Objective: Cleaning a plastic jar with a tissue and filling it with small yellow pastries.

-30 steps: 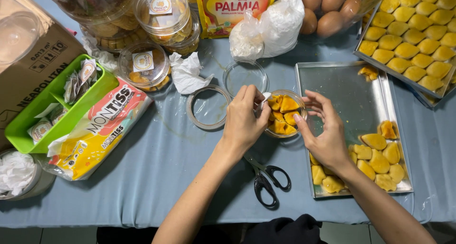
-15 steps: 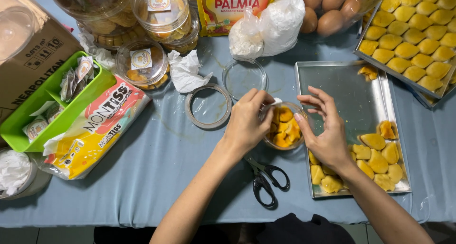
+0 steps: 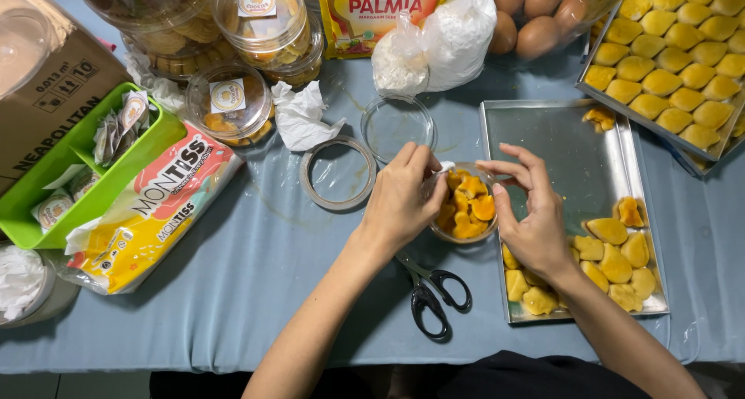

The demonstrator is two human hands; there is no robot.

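Nearest the camera, black-handled scissors (image 3: 429, 294) lay on the blue cloth of the tabletop (image 3: 256, 290), just below the two hands. The left hand (image 3: 403, 201) curled its fingers (image 3: 423, 166) around the near-left wall of a small clear plastic tub (image 3: 466, 205) full of orange-yellow cookies (image 3: 468, 206), gripping it at the rim. The right hand (image 3: 535, 216) cupped the tub's other side, its fingers spread and bent over the rim; whether they were pinching a cookie could not be told.

The tub stood on the tabletop, against the left edge of a metal baking tray (image 3: 574, 147). It looked light and thin-walled, likely to flex if squeezed, so a hold low on the wall with both hands seemed safest. The cookies looked crumbly and fragile, better taken gently by their edges.

More cookies lay in the tray's near-right corner. Beside the left hand sat a loose round lid ring (image 3: 337, 174) and a clear lid (image 3: 397, 123). To the left were a tissue pack (image 3: 147, 216) and a green basket (image 3: 93, 178). Farther back stood filled tubs (image 3: 268, 22), a white plastic bag (image 3: 442, 38), brown eggs (image 3: 539, 11) and a second tray of cookies (image 3: 671, 57).
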